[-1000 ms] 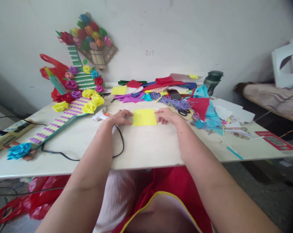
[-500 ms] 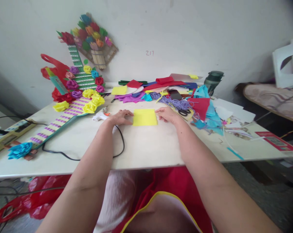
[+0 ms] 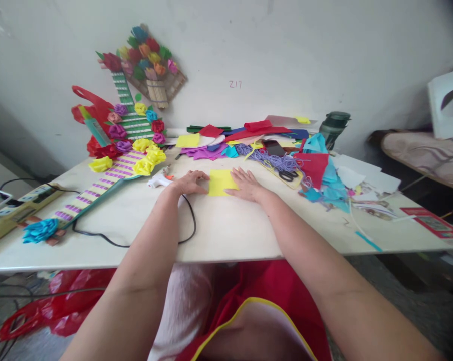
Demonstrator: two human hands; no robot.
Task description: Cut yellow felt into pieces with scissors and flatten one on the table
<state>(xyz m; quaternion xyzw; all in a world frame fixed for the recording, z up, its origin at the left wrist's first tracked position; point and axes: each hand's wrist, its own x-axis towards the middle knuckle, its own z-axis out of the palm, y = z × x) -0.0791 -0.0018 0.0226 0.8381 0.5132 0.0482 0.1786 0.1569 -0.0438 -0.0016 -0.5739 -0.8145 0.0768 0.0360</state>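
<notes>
A yellow square of crepe-like paper (image 3: 219, 183) lies flat on the white table in front of me. My right hand (image 3: 246, 185) rests palm down over its right side, fingers stretched out and spread. At the paper's left edge is my left hand (image 3: 192, 182), its fingers slightly curved and thumb apart, with nothing seen gripped in it. Just left of that hand lies a white glue gun (image 3: 159, 179), and its black cord (image 3: 195, 220) loops under my left forearm.
Coloured paper sheets (image 3: 207, 150), purple yarn (image 3: 273, 159) and black scissors (image 3: 287, 175) lie behind. Blue scraps (image 3: 333, 188) and a dark green bottle (image 3: 334, 129) are at right. Paper-flower guitar shapes (image 3: 98, 188) and a power strip (image 3: 21, 210) occupy the left.
My right hand has slid left from the paper's right edge onto its surface and flattened. My left hand stays at the left edge. The whole view has shifted slightly.
</notes>
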